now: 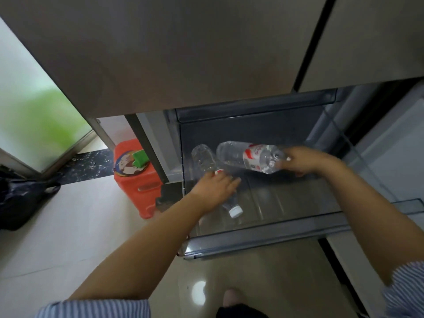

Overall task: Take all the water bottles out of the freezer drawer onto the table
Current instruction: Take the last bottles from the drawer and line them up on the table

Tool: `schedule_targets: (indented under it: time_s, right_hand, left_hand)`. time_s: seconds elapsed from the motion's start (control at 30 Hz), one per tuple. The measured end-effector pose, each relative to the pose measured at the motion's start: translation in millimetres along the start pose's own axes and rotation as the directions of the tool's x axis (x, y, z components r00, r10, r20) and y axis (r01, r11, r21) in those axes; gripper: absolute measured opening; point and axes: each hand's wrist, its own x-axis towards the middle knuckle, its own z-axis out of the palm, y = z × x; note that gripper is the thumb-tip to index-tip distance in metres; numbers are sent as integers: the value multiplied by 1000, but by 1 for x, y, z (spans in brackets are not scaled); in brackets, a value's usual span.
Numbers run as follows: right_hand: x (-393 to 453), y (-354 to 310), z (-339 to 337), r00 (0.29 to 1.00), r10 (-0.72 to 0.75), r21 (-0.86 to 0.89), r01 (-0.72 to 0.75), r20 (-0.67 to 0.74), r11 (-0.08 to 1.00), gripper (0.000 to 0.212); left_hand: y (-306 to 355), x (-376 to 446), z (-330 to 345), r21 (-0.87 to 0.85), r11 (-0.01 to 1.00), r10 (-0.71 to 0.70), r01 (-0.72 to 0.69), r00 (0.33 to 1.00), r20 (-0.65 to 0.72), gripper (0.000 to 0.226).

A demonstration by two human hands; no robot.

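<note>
Bottles: 3 visible, all lying in the open freezer drawer (263, 239), none on a table; no table in view. Labelled bottle (250, 158) lies on its side, long axis roughly left-right, base left, neck end toward the right hand (302, 160), which wraps around that end; cap hidden by fingers. Clear bottle (204, 160) sits just beside it, tilted, base up-left, red-and-white cap down-right, touching the left hand's fingers. Small bottle (232, 207) pokes out from under the left hand (215, 188), white cap pointing toward the drawer's front edge. Left hand curled palm-down over it; whether it's actually gripping, can't tell. Step looks like grabbing 2 at once. Advice: close fully around the bodies, not caps, lift straight up over the drawer rim, check for stragglers
</note>
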Motion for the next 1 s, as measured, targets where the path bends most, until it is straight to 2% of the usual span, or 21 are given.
schedule_targets:
  time_s: [0.07,0.13,0.23,0.33,0.37,0.4,0.43,0.5,0.53,0.57,0.6,0.67,0.7,0.77,0.9,1.0]
  right_hand:
    - [-17,12,0,996,3,20,-1,-86,1000,37]
    - [-27,16,1,976,23,92,-3,-217,996,38]
    - [-38,6,-5,878,69,157,7,-473,988,35]
    - [-45,-2,-10,802,53,158,53,-595,986,30]
    - [-48,-3,-11,797,33,153,75,-603,985,27]
    - [-50,-4,-12,798,6,153,108,-602,982,24]
    - [-52,-6,-14,803,-17,156,136,-596,978,22]
    - [-55,-12,-18,815,-65,106,154,-576,982,19]
    - [-56,-16,-19,824,-98,53,153,-559,987,20]
    - [-57,-21,-19,836,-123,4,149,-535,989,20]
    - [-59,-26,-20,844,-147,-39,148,-516,988,20]
    - [-64,-34,-20,851,-179,-89,155,-494,984,20]
    - [-67,-38,-21,850,-188,-91,164,-493,982,20]
    - [-73,-54,-26,835,-228,-92,211,-500,973,19]
    - [-93,-106,-32,780,-396,-152,371,-484,916,19]
    - [-113,-149,-31,708,-513,-165,503,-485,849,16]
  left_hand:
    - [14,7,5,60,977,202,-206,977,70,75]
    - [19,14,5,194,926,301,-323,944,135,73]
    - [21,17,5,295,868,362,-400,915,176,62]
    - [21,9,3,268,865,379,-424,903,204,53]
    - [19,4,0,244,887,365,-393,919,153,50]
    - [14,0,-4,232,904,361,-359,932,36,48]
    - [10,-3,-12,212,930,326,-299,940,-101,45]
    - [2,-5,-29,62,985,171,-160,952,-255,42]
    - [-4,-7,-39,-42,997,55,-72,947,-316,39]
    - [-10,-12,-53,-185,982,-79,23,951,-300,33]
    - [-15,-16,-62,-312,943,-222,115,915,-335,28]
    - [-29,-28,-74,-578,766,-548,283,757,-356,29]
    - [-32,-35,-76,-678,673,-650,294,673,-353,28]
    - [-32,-54,-88,-759,584,-749,288,551,-368,25]
    - [-32,-99,-112,-787,540,-804,298,459,-377,22]
    - [-32,-144,-123,-811,497,-855,309,335,-397,22]
